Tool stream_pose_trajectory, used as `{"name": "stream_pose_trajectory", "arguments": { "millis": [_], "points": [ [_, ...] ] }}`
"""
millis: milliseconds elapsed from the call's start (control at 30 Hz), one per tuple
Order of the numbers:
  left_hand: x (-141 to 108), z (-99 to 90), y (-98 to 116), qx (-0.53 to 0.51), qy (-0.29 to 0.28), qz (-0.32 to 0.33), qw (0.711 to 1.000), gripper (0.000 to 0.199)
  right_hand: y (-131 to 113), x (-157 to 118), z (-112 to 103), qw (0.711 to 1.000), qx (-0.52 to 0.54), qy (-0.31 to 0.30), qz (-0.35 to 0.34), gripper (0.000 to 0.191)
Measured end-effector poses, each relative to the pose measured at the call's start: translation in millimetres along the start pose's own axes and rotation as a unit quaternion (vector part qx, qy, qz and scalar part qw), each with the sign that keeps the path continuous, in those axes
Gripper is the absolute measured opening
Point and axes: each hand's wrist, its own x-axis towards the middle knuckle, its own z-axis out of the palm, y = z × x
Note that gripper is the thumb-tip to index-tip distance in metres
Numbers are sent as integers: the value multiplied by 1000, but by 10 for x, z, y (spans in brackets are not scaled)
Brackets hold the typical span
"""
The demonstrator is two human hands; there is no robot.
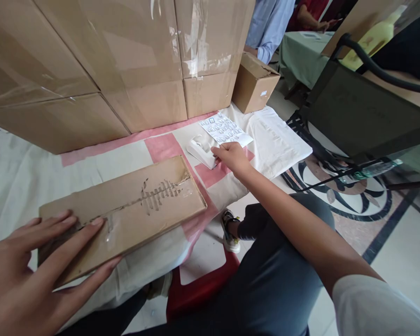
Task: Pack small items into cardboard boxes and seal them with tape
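Observation:
A long cardboard box (126, 205) lies on the cloth in front of me, with ragged torn marks and a strip of clear tape along its top seam. My left hand (31, 275) rests on its near left end, fingers spread and touching the top. Farther right, a white tape dispenser (202, 151) stands on the cloth. My right hand (231, 156) is closed in a pinch at the dispenser's near end, on the tape there. The tape between the fingertips is mostly hidden. Just behind the dispenser is a white sheet of stickers (226, 129).
Large taped cartons (140, 60) stand stacked along the back of the cloth-covered table (105, 163). A smaller carton (255, 84) sits at the far right. A dark folding chair (367, 116) is to the right, a red stool (203, 289) below. Other people are behind.

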Motion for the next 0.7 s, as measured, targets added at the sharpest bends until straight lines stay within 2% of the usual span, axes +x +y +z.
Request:
{"name": "stream_pose_trajectory", "arguments": {
  "millis": [267, 533, 700],
  "points": [
    [53, -9, 23, 17, 3, 17, 1000, 78, -35, -51, -75, 995, 98, -35, 2, 48],
    [57, -15, 26, 22, -3, 20, 1000, 76, -6, -95, -121, 989, 144, -40, 2, 47],
    [46, -12, 48, 15, -3, 8, 1000, 76, -72, -93, -162, 986, 156, -42, 29, 48]
  ]
}}
